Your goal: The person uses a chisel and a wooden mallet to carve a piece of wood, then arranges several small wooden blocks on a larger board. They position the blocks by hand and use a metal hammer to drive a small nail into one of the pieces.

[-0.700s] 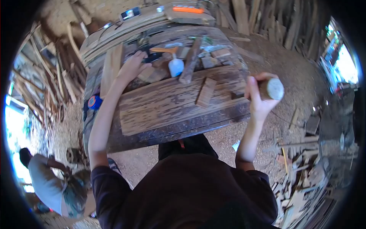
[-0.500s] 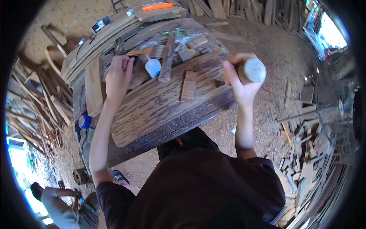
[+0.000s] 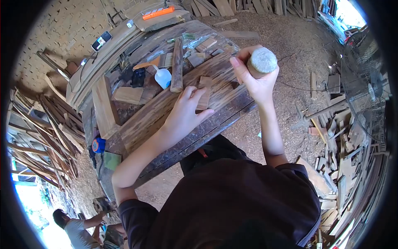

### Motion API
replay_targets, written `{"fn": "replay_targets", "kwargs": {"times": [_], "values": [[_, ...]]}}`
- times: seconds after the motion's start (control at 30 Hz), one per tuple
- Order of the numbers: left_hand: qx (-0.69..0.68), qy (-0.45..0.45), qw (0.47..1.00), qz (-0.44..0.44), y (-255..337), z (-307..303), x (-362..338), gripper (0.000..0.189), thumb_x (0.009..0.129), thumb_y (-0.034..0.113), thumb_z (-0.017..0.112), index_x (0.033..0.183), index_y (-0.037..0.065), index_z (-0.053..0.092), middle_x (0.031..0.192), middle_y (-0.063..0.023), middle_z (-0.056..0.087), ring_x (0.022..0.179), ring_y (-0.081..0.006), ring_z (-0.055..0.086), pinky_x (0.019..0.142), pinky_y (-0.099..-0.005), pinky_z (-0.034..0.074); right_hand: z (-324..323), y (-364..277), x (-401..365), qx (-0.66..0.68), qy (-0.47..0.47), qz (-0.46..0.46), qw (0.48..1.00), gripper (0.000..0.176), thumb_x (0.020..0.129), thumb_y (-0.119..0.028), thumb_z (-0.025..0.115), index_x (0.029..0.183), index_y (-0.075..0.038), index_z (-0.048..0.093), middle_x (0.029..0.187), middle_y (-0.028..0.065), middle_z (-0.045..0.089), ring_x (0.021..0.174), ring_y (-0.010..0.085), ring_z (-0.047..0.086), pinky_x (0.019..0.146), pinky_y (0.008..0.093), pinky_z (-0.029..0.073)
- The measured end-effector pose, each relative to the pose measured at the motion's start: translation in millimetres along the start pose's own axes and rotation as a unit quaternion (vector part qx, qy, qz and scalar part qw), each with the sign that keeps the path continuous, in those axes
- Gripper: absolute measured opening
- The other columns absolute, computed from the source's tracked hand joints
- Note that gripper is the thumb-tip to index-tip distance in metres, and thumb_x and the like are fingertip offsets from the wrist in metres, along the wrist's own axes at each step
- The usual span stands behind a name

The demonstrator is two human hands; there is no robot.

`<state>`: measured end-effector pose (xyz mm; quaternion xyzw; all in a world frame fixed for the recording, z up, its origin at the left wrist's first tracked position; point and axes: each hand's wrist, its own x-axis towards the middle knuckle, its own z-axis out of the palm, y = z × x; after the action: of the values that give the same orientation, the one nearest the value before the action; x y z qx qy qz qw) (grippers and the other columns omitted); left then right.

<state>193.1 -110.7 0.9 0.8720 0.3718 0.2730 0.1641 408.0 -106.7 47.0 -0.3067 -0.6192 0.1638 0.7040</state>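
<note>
I see the right hand [image 3: 263, 85] gripping a whitish-ended brown cylinder [image 3: 263, 61], the left hand [image 3: 182, 114] open by a rectangular brown wooden block [image 3: 205, 93]; weathered wooden workbench [image 3: 222, 116], littered brown floor [image 3: 290, 112].

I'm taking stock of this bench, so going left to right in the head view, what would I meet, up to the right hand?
Blue tape measure, pale wood block, white bottle, long stick, short wood piece, right hand.

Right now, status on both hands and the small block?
Left hand open at small wooden block, contact unclear. Right hand gripping cylindrical piece. Block on broad plank; white bottle nearby.
</note>
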Motion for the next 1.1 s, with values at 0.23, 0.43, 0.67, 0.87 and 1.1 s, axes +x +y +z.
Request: {"fn": "replay_targets", "kwargs": {"times": [0.23,0.43,0.67,0.87,1.1], "values": [[-0.058,0.027,0.998,0.011,9,-57,27,0.023,0.084,0.008,0.072,0.104,-0.001,0.066,0.100,-0.0093,0.066,0.088,-0.0159,0.066,0.074,-0.0260,0.054,6,1,7,0.010,-0.026,0.043,0.999,0.020,0.079,-0.016,0.082,0.088,-0.003,0.069,0.081,0.0030,0.070,0.076,0.0104,0.065,0.071,0.0271,0.051],[-0.183,0.017,0.983,0.019,-8,-48,68,0.025,0.082,0.010,0.075,0.103,0.001,0.065,0.102,-0.0081,0.066,0.091,-0.0175,0.068,0.080,-0.0306,0.057,8,-10,19,0.145,-0.064,0.080,0.984,0.021,0.083,-0.020,0.080,0.084,-0.003,0.068,0.071,0.0006,0.066,0.061,0.0054,0.060,0.054,0.0205,0.046],[-0.136,0.099,0.981,0.102,-11,-36,61,0.017,0.081,0.008,0.076,0.094,0.001,0.070,0.110,-0.0104,0.065,0.094,-0.0203,0.067,0.080,-0.0307,0.057,39,-42,49,0.176,0.041,-0.012,0.983,0.018,0.092,-0.012,0.066,0.079,-0.001,0.060,0.054,0.0011,0.053,0.042,0.0069,0.046,0.040,0.0223,0.035],[-0.183,0.145,0.965,0.120,-28,-13,59,0.015,0.080,0.008,0.077,0.093,0.002,0.071,0.108,-0.0107,0.065,0.099,-0.0230,0.065,0.084,-0.0323,0.052,51,-43,59,0.166,0.039,0.033,0.985,0.023,0.092,-0.011,0.069,0.073,-0.001,0.060,0.055,-0.0022,0.054,0.043,0.0042,0.048,0.040,0.0218,0.034],[-0.217,0.121,0.963,0.109,-37,-13,60,0.014,0.080,0.005,0.076,0.093,0.001,0.072,0.104,-0.0103,0.063,0.099,-0.0216,0.065,0.084,-0.0308,0.054,68,-28,45,0.083,0.029,0.002,0.996,0.025,0.093,-0.015,0.067,0.071,-0.005,0.061,0.050,-0.0019,0.052,0.041,0.0051,0.046,0.040,0.0214,0.034]]}}
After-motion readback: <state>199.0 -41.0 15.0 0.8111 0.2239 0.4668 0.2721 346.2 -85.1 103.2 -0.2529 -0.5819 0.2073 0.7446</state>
